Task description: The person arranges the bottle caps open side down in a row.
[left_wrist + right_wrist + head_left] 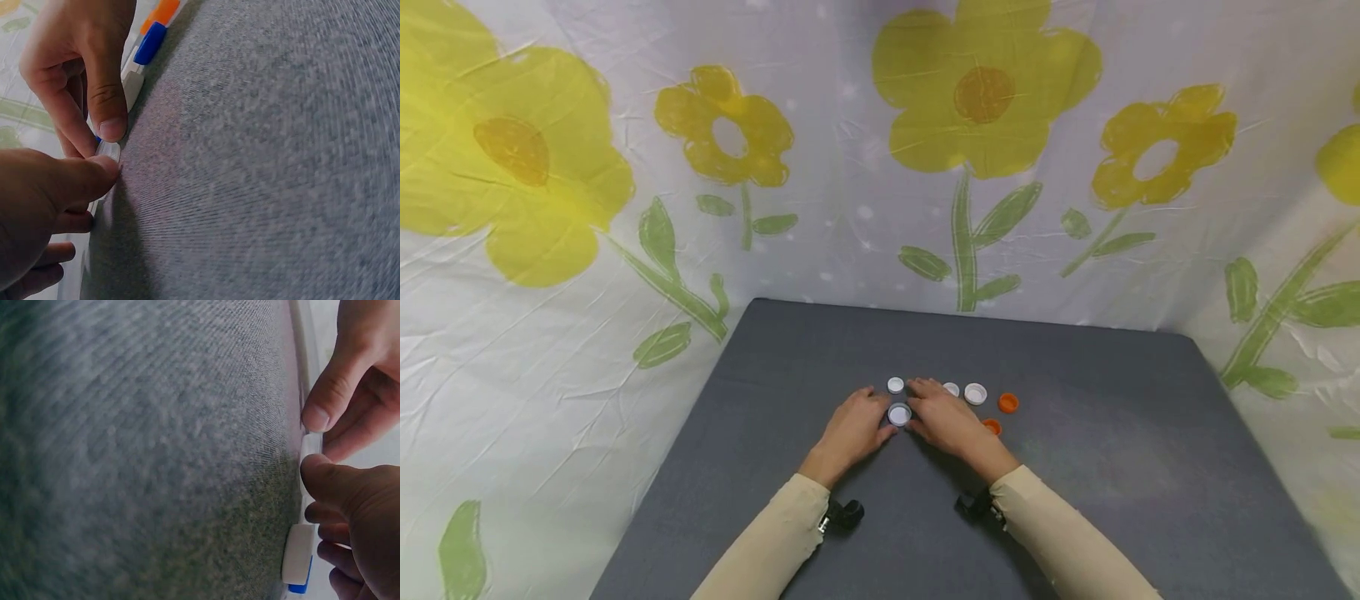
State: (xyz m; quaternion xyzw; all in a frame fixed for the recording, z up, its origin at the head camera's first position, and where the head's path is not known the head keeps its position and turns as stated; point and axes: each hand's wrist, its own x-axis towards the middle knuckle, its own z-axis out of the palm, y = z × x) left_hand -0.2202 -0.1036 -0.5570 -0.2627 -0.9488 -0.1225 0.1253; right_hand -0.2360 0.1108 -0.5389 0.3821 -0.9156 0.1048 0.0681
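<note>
On the dark grey table, a round clear-rimmed bottle cap with a white inside (899, 415) sits between both hands. My left hand (854, 425) holds its left side, thumb on the near edge; the other fingertips are partly hidden. My right hand (950, 419) holds the opposite side, its thumb close to the left thumb. In the left wrist view the translucent ridged cap (110, 150) shows between the two thumbs. The right wrist view shows the same cap (310, 445) edge-on. A smaller white cap (896, 385) lies just beyond the fingertips.
Right of the right hand lie two white caps (975, 393), one partly covered by the hand, and two orange caps (1008, 402). A blue-sided cap (150, 44) shows in the left wrist view. A flower-printed curtain (850, 208) hangs behind the table (1120, 500).
</note>
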